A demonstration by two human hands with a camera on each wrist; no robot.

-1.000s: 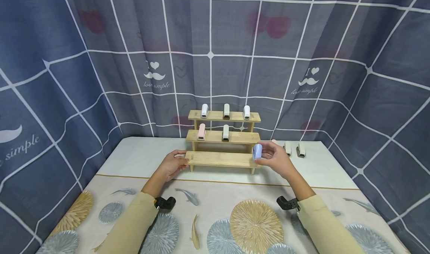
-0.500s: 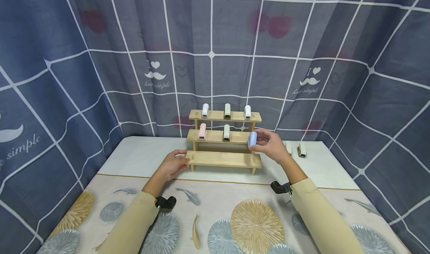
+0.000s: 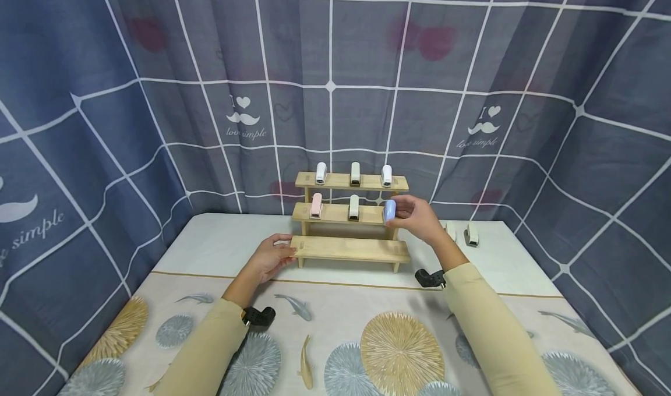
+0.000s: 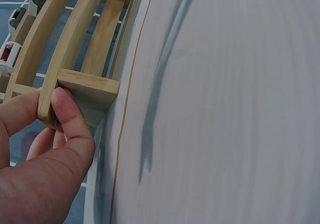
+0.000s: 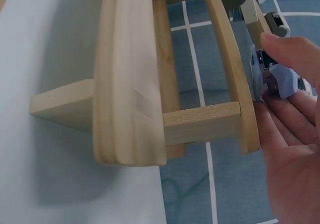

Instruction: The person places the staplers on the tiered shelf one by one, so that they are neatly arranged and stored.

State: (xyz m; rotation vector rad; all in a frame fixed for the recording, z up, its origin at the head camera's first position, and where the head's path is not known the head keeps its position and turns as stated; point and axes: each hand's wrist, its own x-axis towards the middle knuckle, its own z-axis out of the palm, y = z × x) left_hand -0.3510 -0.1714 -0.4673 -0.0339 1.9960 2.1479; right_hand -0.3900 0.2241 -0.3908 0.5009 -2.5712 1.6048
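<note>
My right hand (image 3: 421, 220) holds a small light-blue stapler (image 3: 389, 210) at the right end of the middle step of a three-step wooden rack (image 3: 348, 249). The right wrist view shows the blue stapler (image 5: 285, 79) between thumb and fingers, right at the step's edge. My left hand (image 3: 271, 259) pinches the left end of the bottom step, thumb on the near side in the left wrist view. A pink stapler (image 3: 315, 205) and a pale green one (image 3: 353, 208) stand on the middle step. Two white staplers (image 3: 321, 173) and a pale green one (image 3: 355, 174) stand on top.
Right of the rack, a cream stapler (image 3: 471, 234) stands on the white table top (image 3: 503, 262), with another partly hidden behind my right forearm. A patterned cloth (image 3: 335, 308) covers the table's near part. A blue checked curtain (image 3: 293, 110) closes off the back and sides.
My right hand has carried the blue stapler from the right end of the bottom step up and back, slightly left, to the middle step. My left hand has stayed on the rack.
</note>
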